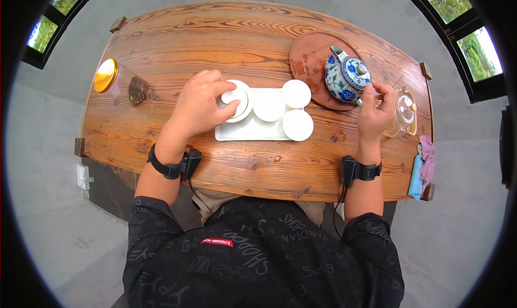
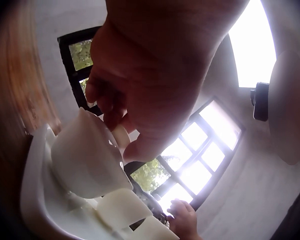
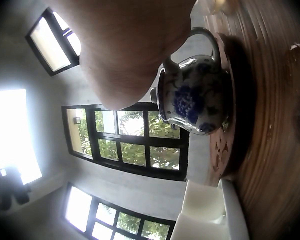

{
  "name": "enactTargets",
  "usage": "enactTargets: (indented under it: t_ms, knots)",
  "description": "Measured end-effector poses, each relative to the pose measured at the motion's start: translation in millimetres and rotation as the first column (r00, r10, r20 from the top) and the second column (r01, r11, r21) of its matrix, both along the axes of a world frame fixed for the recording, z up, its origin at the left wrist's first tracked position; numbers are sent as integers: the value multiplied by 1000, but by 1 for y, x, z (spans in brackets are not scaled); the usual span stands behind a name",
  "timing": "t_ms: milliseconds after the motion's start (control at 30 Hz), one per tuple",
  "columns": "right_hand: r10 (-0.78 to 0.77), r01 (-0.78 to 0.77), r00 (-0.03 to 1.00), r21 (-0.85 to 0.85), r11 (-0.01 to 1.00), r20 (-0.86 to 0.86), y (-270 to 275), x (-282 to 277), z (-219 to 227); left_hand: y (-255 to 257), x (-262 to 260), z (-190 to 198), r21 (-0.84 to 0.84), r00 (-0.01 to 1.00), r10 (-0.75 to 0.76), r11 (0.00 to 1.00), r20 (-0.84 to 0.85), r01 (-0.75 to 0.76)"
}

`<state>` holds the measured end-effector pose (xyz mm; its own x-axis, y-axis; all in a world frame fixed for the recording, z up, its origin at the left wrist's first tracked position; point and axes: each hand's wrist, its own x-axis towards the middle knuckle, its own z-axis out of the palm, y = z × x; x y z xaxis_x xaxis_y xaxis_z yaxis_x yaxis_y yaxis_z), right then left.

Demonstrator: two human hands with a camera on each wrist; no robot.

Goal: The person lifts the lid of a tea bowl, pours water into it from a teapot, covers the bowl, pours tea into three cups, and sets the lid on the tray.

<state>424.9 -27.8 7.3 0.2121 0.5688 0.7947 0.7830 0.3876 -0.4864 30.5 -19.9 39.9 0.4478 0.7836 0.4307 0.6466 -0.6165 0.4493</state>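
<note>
On the white tray [image 1: 237,131], left hand [image 1: 202,106] pinches a small white teacup [image 1: 232,98], fingers curled to lift it; right hand [image 1: 375,111] grips the blue-and-white teapot [image 1: 347,75] handle on the tabletop [image 1: 215,44].

Black tee [image 1: 264,254] with grey lettering all over, small red tag with white text at chest. Short sleeves, forearms bare. Black strap with a boxy black camera unit on each wrist: left [image 1: 177,165], right [image 1: 360,170]. Thin black cable hangs from each. Khaki trousers [image 1: 212,200].
</note>
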Motion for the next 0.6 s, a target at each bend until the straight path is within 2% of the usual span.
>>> enactTargets:
  t_ms: [167,600]
  knots:
    - [-5,5,1000,2,1000,-2,-1,0,1,-1,-2,2,-6,999,33,999,-17,-33]
    - [8,-10,998,-26,1000,-62,-2,0,1,1,0,0,-14,1000,9,1000,-9,-9]
